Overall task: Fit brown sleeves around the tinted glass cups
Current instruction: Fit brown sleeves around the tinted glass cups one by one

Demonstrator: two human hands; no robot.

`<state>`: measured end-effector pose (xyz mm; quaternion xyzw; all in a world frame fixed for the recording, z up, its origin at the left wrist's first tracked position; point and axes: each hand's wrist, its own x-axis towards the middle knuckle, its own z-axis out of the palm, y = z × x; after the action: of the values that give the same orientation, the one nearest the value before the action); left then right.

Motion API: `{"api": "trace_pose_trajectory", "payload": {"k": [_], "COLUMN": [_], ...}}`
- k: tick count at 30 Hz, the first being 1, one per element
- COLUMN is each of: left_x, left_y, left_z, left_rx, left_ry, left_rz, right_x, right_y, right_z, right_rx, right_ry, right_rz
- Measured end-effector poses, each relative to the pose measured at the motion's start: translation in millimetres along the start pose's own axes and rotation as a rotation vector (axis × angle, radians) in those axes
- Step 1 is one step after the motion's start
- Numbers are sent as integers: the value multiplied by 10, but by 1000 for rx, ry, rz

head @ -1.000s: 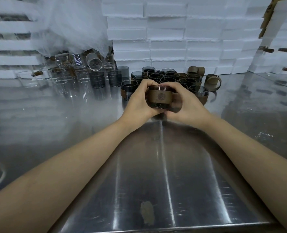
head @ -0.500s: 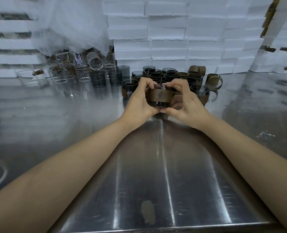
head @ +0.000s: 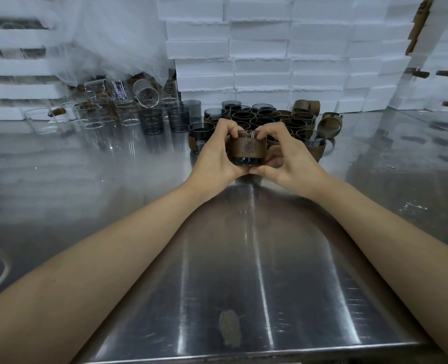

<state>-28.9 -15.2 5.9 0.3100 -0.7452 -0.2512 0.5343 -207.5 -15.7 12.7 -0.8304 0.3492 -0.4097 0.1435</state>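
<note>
A tinted cup [head: 247, 160] sits between both hands just above the steel table [head: 243, 258], a little above the view's centre, toward 12 o'clock. A brown sleeve [head: 247, 147] wraps its middle: a matte, leathery band with a round stamped emblem facing the camera. A clear rim shows above the band and a dark, thick base below it. What the cup holds cannot be told. The left hand [head: 217, 156] curls round the cup's 9 o'clock side, with thumb and forefinger pinching near the rim. The right hand [head: 286, 158] grasps the 3 o'clock side, forefinger on the rim and thumb under the base. Behind the cup, at its 12 o'clock, stand crowded tinted cups [head: 257, 116], short, round and smoky, several already banded in brown. Loose sleeves [head: 330, 123] curl open at 2 o'clock. At 10 o'clock stand clear glasses [head: 128, 111], taller and ribbed, with one tipped on its side. White foam boxes [head: 270, 61], blocky and rough-edged, stack behind, and crinkled film [head: 107, 35] drapes at 11 o'clock. The table is brushed and glossy, with a dull smear [head: 229, 328] at 6 o'clock.
</note>
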Motion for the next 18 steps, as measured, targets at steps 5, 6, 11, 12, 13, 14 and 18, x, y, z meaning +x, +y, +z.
{"api": "trace_pose_trajectory", "payload": {"k": [5, 6, 11, 12, 13, 14, 18], "left_x": [1, -1, -4, -6, -8, -8, -7], "left_y": [33, 36, 55, 60, 65, 64, 49], "left_z": [12, 15, 9, 9, 10, 10, 6], "left_rx": [-19, -40, -25, -32, -41, -33, -13], "left_ry": [-2, -8, -19, -20, -23, -24, -30], "left_rz": [5, 3, 2, 1, -1, 0, 5], "right_x": [4, 5, 19, 21, 21, 21, 15], "right_y": [-9, -9, -2, 0, 1, 1, -20], "right_z": [0, 2, 3, 1, 0, -2, -8], "right_rx": [4, 5, 16, 17, 16, 16, 13], "right_ry": [-1, -2, -7, -8, -8, -8, -10], "right_rz": [7, 7, 9, 8, 10, 12, 14]}}
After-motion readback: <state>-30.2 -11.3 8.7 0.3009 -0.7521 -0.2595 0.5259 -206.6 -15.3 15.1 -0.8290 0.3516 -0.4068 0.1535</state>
